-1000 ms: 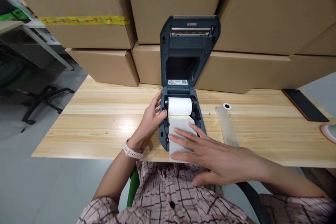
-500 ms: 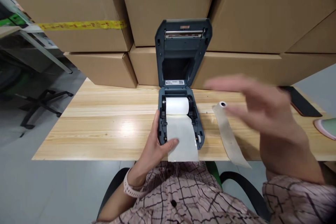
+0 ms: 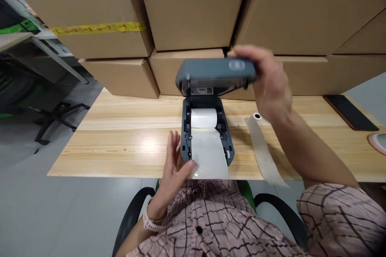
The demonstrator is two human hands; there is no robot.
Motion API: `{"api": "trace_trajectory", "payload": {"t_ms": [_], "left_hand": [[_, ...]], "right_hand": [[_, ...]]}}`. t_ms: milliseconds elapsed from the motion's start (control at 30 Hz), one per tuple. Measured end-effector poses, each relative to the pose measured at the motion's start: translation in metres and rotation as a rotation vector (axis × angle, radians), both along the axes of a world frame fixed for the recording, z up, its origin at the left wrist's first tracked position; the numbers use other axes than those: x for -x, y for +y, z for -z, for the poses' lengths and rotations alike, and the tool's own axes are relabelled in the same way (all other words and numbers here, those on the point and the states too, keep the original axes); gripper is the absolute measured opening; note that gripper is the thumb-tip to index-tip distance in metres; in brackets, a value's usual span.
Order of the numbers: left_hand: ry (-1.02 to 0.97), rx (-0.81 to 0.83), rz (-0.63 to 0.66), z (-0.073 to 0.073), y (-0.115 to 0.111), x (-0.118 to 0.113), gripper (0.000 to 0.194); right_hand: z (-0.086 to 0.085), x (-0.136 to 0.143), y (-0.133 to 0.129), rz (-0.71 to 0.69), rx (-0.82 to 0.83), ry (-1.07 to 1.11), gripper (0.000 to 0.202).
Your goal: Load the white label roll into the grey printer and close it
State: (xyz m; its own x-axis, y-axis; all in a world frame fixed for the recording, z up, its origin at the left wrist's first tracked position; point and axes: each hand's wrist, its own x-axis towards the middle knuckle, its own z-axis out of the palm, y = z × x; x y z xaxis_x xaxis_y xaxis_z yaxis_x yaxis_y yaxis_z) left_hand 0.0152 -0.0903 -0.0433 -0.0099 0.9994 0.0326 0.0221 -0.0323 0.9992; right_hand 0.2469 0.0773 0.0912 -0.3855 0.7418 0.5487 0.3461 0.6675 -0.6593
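Note:
A dark grey label printer (image 3: 184,128) stands on the wooden table near its front edge, with a white label roll (image 3: 204,118) seated inside. From the roll a pale label strip (image 3: 209,152) runs forward over the printer's front to the table edge. My right hand (image 3: 268,80) grips the right side of the printer lid (image 3: 211,66), which is tilted partway down over the base. Beside the base's left front is my left hand (image 3: 176,168), fingers stretched out and thumb at the strip's left edge. A small loose roll with a curling strip (image 3: 262,152) lies to the right.
Cardboard boxes (image 3: 193,8) are stacked along the back of the wooden table (image 3: 129,140). A dark phone-like slab (image 3: 350,112) and a round pale object (image 3: 378,142) lie at the right. An office chair base (image 3: 60,120) stands on the floor at left.
My right hand has moved left onto the printer lid, and the lid has swung from upright to partway down. My left hand's fingers have come slightly away from the printer's side.

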Motion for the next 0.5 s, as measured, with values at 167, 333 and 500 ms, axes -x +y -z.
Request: {"api": "trace_trajectory", "payload": {"t_ms": [167,333,500], "left_hand": [[-0.035,-0.286,-0.175,-0.017,0.016,0.004,0.074],[-0.04,-0.132,-0.169,-0.015,0.026,-0.011,0.084],[-0.198,0.004,-0.102,-0.001,0.02,-0.016,0.089]], "right_hand": [[0.053,-0.023,-0.082,-0.222,-0.345,-0.293,0.06],[0.089,-0.02,-0.125,-0.079,-0.238,-0.332,0.054],[0.115,0.007,-0.14,0.139,-0.233,-0.054,0.044]]}}
